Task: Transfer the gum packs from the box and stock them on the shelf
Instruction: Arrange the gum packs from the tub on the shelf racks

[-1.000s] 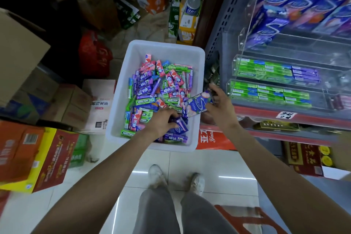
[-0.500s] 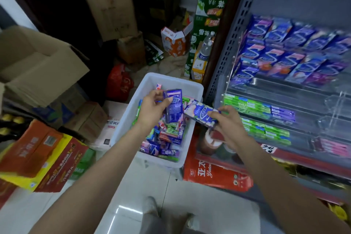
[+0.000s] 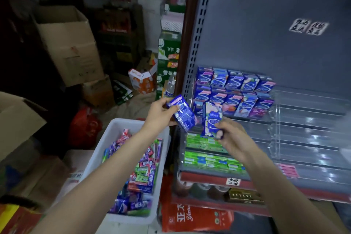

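Two gum packs carried up from the box toward the shelf rows.

The left hand (image 3: 158, 116) pinched a blue-purple gum pack (image 3: 183, 113), thumb on its face and fingers curled behind; the right hand (image 3: 230, 135) gripped a paler pack (image 3: 212, 119) by its lower end, fingers curled round it. Both packs were glossy, flat and rectangular, tilted just in front of the stocked rows (image 3: 234, 92) on the shelf (image 3: 303, 125). The step looked like placement: next, each pack would need squaring up and sliding beside matching ones. The white box (image 3: 114, 131) below the left fingers held many more.
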A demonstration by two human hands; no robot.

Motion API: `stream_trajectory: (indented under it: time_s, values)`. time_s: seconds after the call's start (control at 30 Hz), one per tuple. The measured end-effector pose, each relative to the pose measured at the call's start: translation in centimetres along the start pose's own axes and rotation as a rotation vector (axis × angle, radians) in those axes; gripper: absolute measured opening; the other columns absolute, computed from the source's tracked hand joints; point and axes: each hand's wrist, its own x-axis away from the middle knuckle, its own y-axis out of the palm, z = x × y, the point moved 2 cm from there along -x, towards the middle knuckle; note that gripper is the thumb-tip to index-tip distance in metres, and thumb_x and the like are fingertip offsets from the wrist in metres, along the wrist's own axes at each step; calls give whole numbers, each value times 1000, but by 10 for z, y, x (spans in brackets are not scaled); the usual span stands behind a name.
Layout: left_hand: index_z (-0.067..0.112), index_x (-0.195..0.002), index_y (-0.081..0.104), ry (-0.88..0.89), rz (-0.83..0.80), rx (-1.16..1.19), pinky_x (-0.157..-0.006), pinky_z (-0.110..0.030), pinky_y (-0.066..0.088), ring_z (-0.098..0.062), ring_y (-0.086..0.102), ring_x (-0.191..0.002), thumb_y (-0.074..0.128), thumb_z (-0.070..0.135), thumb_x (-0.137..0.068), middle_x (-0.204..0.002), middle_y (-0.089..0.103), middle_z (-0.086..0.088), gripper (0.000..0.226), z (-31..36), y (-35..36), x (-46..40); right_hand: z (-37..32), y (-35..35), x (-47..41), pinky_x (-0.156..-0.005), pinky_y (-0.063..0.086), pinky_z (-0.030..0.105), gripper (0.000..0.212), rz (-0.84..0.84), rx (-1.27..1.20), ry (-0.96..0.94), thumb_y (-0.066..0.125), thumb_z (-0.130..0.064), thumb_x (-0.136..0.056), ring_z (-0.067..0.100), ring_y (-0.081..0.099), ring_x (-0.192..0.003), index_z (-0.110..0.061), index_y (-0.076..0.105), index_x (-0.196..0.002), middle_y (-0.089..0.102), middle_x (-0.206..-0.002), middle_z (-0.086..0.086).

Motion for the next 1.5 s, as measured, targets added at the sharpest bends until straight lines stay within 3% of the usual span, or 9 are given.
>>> stream_trajectory:
  time_s: [0.13,0.23,0.43,0.63,0.7,0.93,1.03,1.23,1.5]
  values:
    - [11,-115,56,19,-18,-87,-79,-41,56,-24,62,-90,55,5,-93,-98,58,-7,23,4,21,-10,-18,-19,-10,-61,54,30,18,124,228,-141,58,3,-88,21,62,-69,-7,50,-100,58,-92,12]
    - [15,-112,54,35,-13,-113,-76,-39,57,-20,63,-89,55,6,-93,-95,58,-1,20,6,33,-17,-25,-38,-26,-54,54,18,35,261,441,-229,64,1,-85,26,63,-89,0,52,-118,57,-112,16]
    - [12,-115,56,47,41,-125,-73,-36,58,-14,64,-82,56,7,-93,-92,59,5,23,8,46,-26,-33,-47,-48,-62,51,17,25,230,744,-356,58,-8,-92,0,55,-63,-7,52,-116,56,-98,6]
    - [13,-118,55,50,79,-137,-72,-32,58,-12,63,-86,56,9,-93,-99,58,4,25,11,49,-30,-38,-44,-62,-78,52,50,29,122,776,-306,53,-15,-95,27,60,-78,-9,43,-122,51,-90,3]
    - [13,-120,55,58,77,-145,-71,-31,59,-9,63,-86,56,10,-93,-99,57,6,26,11,50,-29,-38,-43,-65,-81,52,56,19,76,761,-305,49,-15,-97,24,60,-67,-16,41,-113,51,-85,-1]
    - [19,-113,52,92,71,-153,-68,-25,57,-3,61,-83,56,11,-94,-97,55,10,21,14,46,-24,-35,-41,-70,-80,53,53,24,44,725,-313,49,-8,-96,19,59,-60,-14,39,-116,48,-82,-2]
    - [19,-112,52,98,70,-155,-66,-22,57,-2,61,-81,55,11,-94,-95,55,12,21,14,44,-22,-33,-42,-71,-80,54,43,36,56,803,-330,53,-3,-93,23,60,-73,-7,41,-127,51,-89,-3]
    - [19,-113,51,123,62,-168,-62,-17,56,0,60,-78,55,11,-93,-95,55,12,22,13,42,-19,-40,-47,-70,-72,45,27,29,92,960,-462,56,-3,-91,19,56,-91,-7,50,-119,57,-101,1]
    - [18,-116,52,101,56,-180,-66,-24,57,-3,62,-81,56,10,-93,-95,57,9,24,9,44,-23,-46,-50,-70,-94,44,33,34,101,1266,-679,59,-2,-87,28,53,-106,-10,61,-120,55,-112,13]
